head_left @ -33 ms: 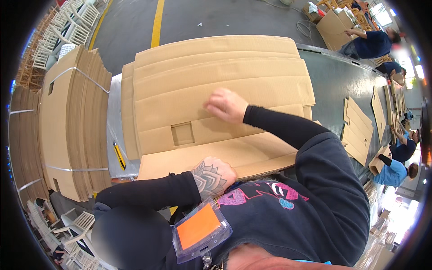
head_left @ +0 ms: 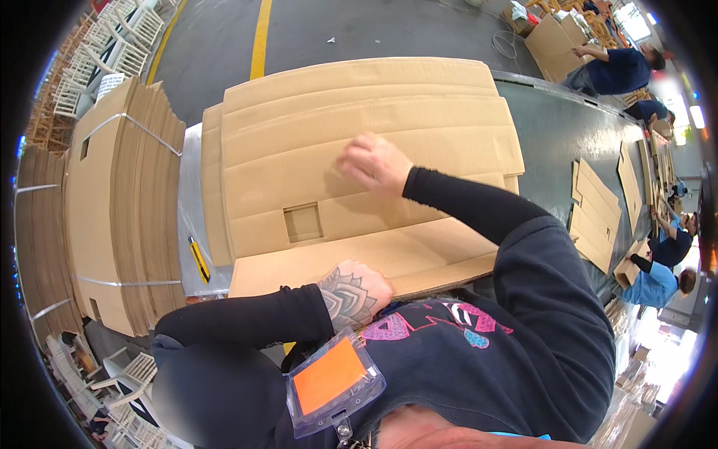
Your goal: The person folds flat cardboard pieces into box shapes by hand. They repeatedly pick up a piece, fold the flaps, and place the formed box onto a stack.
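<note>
A stack of flat brown cardboard sheets (head_left: 299,135) lies in front of me, creased across and with a square cutout near its left end. Along its near side runs a raised cardboard flap (head_left: 277,271). My left hand (head_left: 355,290), tattooed on its back, is closed at the flap's near edge; its fingertips are hidden. Over the middle of the stack is my right hand (head_left: 376,166), slightly blurred, its fingers curled loosely with nothing visible in them. I cannot tell whether it touches the sheet. A yellow utility knife (head_left: 198,260) rests on the surface left of the stack.
Strapped bundles of cardboard (head_left: 93,217) stand at the left. The grey-green table (head_left: 550,142) extends right, with loose cardboard pieces (head_left: 596,217) farther along it. Several people work at the right, one in dark blue (head_left: 621,72). White chairs (head_left: 123,34) fill the far left.
My right hand has shifted slightly up and to the left over the cardboard. My left hand stays at the near edge.
</note>
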`<state>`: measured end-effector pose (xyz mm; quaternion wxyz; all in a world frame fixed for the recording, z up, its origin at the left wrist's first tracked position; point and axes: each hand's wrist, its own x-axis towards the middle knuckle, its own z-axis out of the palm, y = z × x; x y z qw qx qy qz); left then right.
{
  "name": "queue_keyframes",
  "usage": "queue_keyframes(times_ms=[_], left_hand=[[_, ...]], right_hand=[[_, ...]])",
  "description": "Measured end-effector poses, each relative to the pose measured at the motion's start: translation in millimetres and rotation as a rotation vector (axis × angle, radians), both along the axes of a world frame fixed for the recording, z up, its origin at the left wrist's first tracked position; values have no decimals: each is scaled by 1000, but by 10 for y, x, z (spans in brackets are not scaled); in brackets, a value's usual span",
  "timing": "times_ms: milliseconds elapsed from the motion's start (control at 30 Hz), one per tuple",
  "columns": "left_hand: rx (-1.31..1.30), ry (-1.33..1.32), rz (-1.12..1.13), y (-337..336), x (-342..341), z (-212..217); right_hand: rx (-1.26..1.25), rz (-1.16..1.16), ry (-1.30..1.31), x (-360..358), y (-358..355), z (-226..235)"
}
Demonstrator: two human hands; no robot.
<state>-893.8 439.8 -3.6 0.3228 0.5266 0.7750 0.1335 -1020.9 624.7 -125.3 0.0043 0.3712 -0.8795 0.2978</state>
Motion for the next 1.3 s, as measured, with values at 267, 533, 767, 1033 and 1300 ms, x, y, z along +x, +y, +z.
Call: queue_keyframes(times_ms=[267,533,767,1033,1300], left_hand=[[-92,-328,-282,-9,-714,-132],[182,660,517,46,-2535,-1267],[-141,337,496,278,-2963,-1216],[-165,192,397,220,-3117,-1248],[-39,462,474,244,-2660,-1127]], right_hand=[[139,9,302,-75,6,-175],[110,-221,386,-32,-6,-251],[6,-271,371,-1,26,-321],[-128,-280,406,-8,66,-370],[-143,-285,428,-39,81,-392]])
